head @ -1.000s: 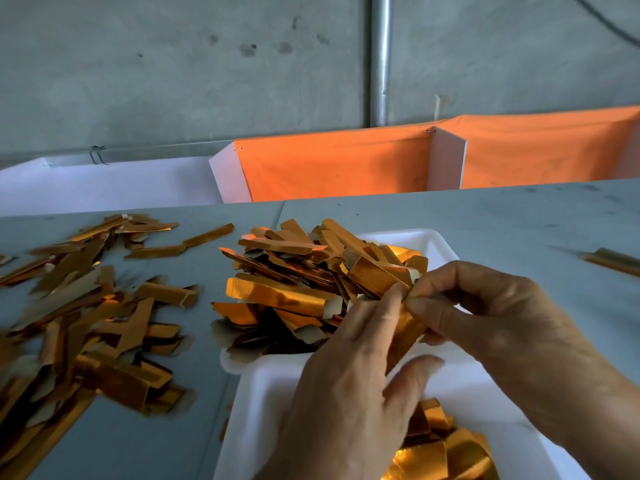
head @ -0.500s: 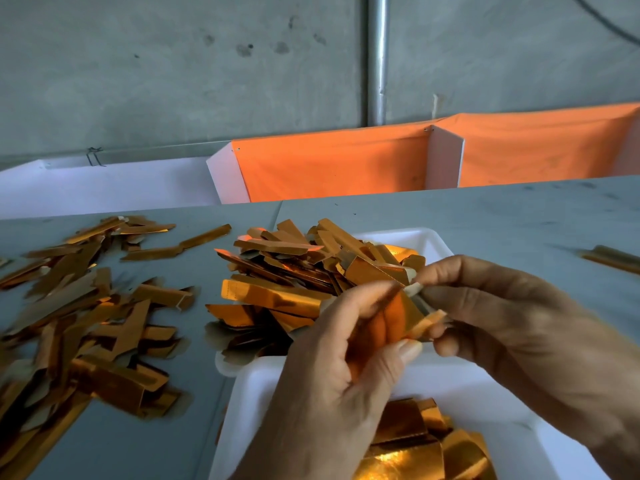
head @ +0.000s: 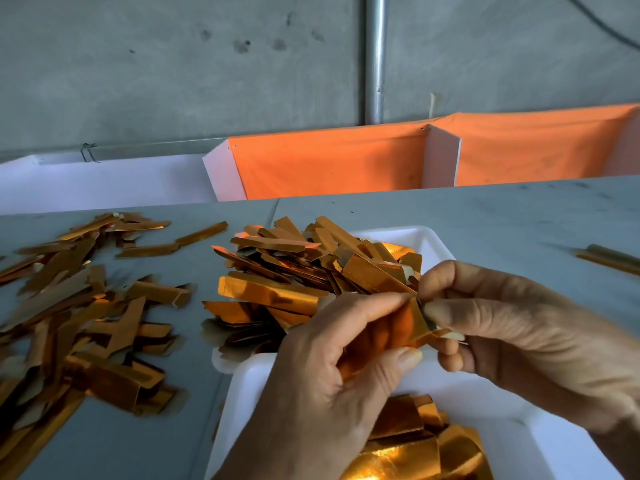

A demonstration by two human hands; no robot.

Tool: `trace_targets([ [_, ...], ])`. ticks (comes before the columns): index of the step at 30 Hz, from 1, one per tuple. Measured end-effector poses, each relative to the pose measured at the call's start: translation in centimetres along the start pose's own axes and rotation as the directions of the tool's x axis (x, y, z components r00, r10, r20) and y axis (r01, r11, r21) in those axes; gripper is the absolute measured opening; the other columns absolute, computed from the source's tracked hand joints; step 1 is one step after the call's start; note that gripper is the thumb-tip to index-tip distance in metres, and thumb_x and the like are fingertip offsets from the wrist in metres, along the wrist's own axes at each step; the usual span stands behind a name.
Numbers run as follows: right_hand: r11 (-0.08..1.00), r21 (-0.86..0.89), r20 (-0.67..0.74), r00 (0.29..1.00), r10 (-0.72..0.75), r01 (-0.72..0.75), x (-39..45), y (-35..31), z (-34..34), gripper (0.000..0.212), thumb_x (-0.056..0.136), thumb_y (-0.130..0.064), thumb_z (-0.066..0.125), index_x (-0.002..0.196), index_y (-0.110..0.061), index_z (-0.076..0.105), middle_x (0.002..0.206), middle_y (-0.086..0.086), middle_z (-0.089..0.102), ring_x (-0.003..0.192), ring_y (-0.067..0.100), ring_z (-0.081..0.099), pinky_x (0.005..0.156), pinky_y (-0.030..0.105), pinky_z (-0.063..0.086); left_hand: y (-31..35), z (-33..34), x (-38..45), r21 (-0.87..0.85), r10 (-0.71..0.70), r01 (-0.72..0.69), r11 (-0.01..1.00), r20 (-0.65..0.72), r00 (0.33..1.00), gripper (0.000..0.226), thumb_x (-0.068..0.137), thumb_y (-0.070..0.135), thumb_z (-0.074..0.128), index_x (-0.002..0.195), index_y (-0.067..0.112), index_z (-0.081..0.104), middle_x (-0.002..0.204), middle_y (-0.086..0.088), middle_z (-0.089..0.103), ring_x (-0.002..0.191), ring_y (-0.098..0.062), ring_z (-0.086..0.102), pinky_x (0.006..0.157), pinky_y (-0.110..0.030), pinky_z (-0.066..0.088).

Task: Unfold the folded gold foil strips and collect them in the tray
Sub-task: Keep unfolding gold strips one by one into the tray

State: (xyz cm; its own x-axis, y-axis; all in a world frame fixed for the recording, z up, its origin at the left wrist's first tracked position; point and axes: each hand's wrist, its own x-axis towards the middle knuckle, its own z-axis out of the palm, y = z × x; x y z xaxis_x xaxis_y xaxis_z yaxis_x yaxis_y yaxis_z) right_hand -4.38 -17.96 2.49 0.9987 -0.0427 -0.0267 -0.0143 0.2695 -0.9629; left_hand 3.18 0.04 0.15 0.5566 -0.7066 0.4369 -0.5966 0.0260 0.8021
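Now the left hand (head: 322,382) and right hand (head: 512,327) pinch one gold foil strip (head: 412,323) above the white tray (head: 512,441). It has opened wider than before, so it's nearly ready to drop in.

Your left hand (head: 311,393) hides most of the held foil strip (head: 420,318). The bottom edge cuts off the white tray (head: 512,441) and both wrists.

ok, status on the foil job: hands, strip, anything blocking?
Left hand and right hand both pinch one gold foil strip above the white tray. Strip partly opened. Opened foil lies in tray's near end. Nothing blocking.
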Motion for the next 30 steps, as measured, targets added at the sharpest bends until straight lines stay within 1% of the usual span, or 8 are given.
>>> trace_targets([
  [5,0.933,-0.349,-0.144,0.979,-0.144,0.086,0.1,0.1,0.8,0.01,0.061,-0.022,0.073,0.065,-0.015,0.067,0.055,0.007,0.054,0.046,0.012,0.049,0.047,0.019,0.043,0.0,0.2,0.1,0.052,0.039,-0.04,0.998,0.004,0.999,0.036,0.081,0.041,0.06,0.116,0.043,0.059,0.105,0.021,0.061,0.103,-0.003,0.059,0.079,-0.009,0.046],
  [7,0.935,-0.323,-0.115,0.974,-0.195,0.149,0.1,0.3,0.8,0.016,0.066,-0.029,0.075,0.069,-0.015,0.068,0.058,0.005,0.056,0.049,0.012,0.051,0.05,0.018,0.045,-0.2,0.1,0.1,0.021,0.008,-0.007,1.0,-0.01,1.0,0.037,0.079,0.045,0.059,0.116,0.048,0.057,0.107,0.019,0.062,0.104,-0.003,0.059,0.082,-0.012,0.047],
  [10,0.974,-0.152,0.063,0.985,-0.159,0.167,0.0,0.3,0.1,0.029,0.069,-0.034,0.08,0.084,-0.013,0.068,0.072,0.008,0.06,0.058,0.015,0.059,0.058,0.021,0.05,-0.3,-0.1,0.0,-0.012,-0.017,0.017,1.0,-0.005,1.0,0.038,0.079,0.049,0.058,0.117,0.05,0.054,0.108,0.014,0.063,0.107,-0.007,0.059,0.086,-0.02,0.05],
  [13,0.974,-0.165,0.16,0.979,-0.128,0.154,0.0,0.2,-0.9,0.041,0.066,-0.036,0.086,0.094,-0.013,0.067,0.076,0.009,0.065,0.067,0.018,0.065,0.062,0.024,0.053,-0.4,-0.2,0.1,-0.045,-0.02,0.02,0.999,-0.003,1.0,0.038,0.08,0.047,0.058,0.119,0.046,0.056,0.11,0.011,0.065,0.11,-0.01,0.059,0.087,-0.023,0.05],
  [21,0.957,-0.227,0.08,0.983,-0.168,0.182,-0.1,0.2,0.0,0.028,0.066,-0.033,0.082,0.082,-0.014,0.068,0.067,0.005,0.063,0.06,0.015,0.061,0.058,0.021,0.05,-0.2,-0.2,0.0,-0.002,0.014,-0.014,1.0,-0.013,1.0,0.038,0.081,0.045,0.059,0.119,0.047,0.054,0.112,0.016,0.062,0.111,-0.007,0.057,0.086,-0.015,0.047],
  [24,0.923,-0.347,0.002,0.985,-0.175,0.164,-0.2,0.1,0.7,0.012,0.066,-0.022,0.073,0.073,-0.019,0.064,0.056,0.002,0.054,0.049,0.013,0.051,0.052,0.017,0.044,-0.2,-0.1,0.1,0.068,0.044,-0.043,0.997,-0.008,0.999,0.037,0.083,0.041,0.061,0.119,0.043,0.058,0.112,0.02,0.06,0.11,-0.005,0.057,0.083,-0.011,0.046],
  [27,0.882,-0.45,-0.063,0.98,-0.189,0.141,-0.1,0.3,0.8,0.009,0.067,-0.016,0.065,0.073,-0.022,0.062,0.054,0.002,0.049,0.045,0.012,0.046,0.048,0.016,0.04,-0.2,0.1,0.1,0.169,0.067,-0.062,0.984,-0.023,0.998,0.037,0.082,0.034,0.066,0.118,0.04,0.06,0.111,0.026,0.058,0.109,0.002,0.055,0.081,-0.003,0.042],
  [30,0.967,-0.232,0.028,0.995,-0.099,0.103,-0.2,0.0,0.4,0.017,0.068,-0.02,0.068,0.083,-0.011,0.067,0.061,0.008,0.053,0.05,0.015,0.051,0.049,0.02,0.045,-0.1,0.0,0.1,0.207,0.069,-0.06,0.976,-0.036,0.997,0.037,0.081,0.033,0.064,0.117,0.041,0.06,0.11,0.026,0.057,0.108,0.003,0.054,0.081,-0.003,0.04],
])
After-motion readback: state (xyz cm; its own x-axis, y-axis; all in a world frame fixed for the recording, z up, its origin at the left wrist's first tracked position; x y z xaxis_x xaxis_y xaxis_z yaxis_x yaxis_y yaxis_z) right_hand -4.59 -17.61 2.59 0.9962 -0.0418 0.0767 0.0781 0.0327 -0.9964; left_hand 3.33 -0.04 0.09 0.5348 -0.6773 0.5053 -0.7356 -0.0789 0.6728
